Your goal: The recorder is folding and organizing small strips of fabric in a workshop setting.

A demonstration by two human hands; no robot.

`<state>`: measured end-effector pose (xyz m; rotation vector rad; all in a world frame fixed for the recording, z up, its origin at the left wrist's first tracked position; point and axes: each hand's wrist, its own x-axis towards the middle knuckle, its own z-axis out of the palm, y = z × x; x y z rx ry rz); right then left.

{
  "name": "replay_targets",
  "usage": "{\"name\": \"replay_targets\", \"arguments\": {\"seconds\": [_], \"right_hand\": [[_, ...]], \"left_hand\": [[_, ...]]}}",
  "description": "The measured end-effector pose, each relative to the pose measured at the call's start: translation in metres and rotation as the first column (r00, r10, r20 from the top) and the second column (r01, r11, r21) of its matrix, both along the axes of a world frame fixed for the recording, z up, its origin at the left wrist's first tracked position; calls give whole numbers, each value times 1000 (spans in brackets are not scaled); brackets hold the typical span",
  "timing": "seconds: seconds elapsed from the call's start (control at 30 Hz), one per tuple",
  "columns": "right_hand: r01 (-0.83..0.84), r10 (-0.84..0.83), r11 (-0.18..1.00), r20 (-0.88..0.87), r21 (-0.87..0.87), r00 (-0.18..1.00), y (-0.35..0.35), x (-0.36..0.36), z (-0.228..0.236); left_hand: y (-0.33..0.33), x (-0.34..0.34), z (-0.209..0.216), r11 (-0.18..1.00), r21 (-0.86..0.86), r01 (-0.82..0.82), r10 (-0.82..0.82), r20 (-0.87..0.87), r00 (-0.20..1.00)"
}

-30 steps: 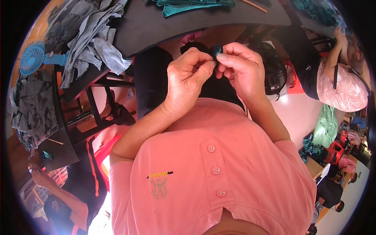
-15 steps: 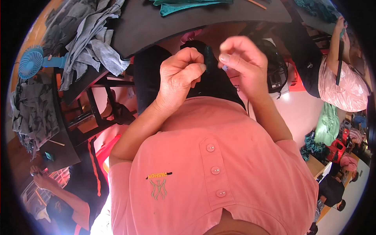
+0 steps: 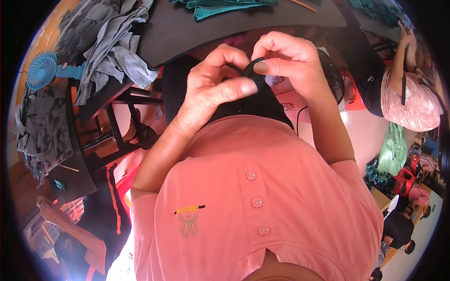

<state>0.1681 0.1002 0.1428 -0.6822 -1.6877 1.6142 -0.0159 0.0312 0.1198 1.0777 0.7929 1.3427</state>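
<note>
Both my hands are raised close in front of my pink buttoned shirt (image 3: 262, 206). My left hand (image 3: 211, 91) and my right hand (image 3: 293, 61) meet at the fingertips and together pinch a small black curved piece (image 3: 252, 70). The left thumb lies under it and the right thumb presses on its upper edge. What the piece is made of cannot be told, since most of it is hidden by the fingers. Below the hands lies dark cloth (image 3: 253, 103) on my lap.
A dark table (image 3: 197, 33) curves across the top with teal cloth (image 3: 220, 7) and a heap of grey cloth (image 3: 108, 42). A blue fan (image 3: 42, 70) and more grey cloth (image 3: 40, 126) are at left. Other people sit at lower left (image 3: 75, 239) and at right (image 3: 412, 100).
My hands have drawn closer together and nearer the camera. A small teal bit seen at the fingertips a second ago no longer shows; a black curved piece is pinched there now.
</note>
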Motion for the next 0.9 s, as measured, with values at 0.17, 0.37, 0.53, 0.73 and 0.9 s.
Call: {"name": "replay_targets", "arguments": {"seconds": [0.17,0.37,0.53,0.73,0.9], "right_hand": [[406,-401,913,-110,32,910,2,15,1],[-3,-26,991,217,132,976,12,45,7],[-155,173,980,145,-127,974,12,30,-20],[10,1,991,88,-133,996,15,55,-24],[346,-354,922,-12,-174,935,17,61,-14]], "left_hand": [[12,6,-14,985,-170,6,-53,-278,959],[19,12,-6,924,-188,334,-333,37,942],[21,16,-7,866,-369,337,-279,202,939],[15,14,0,795,-464,391,-270,308,912],[13,17,6,742,-471,478,-375,300,877]]}}
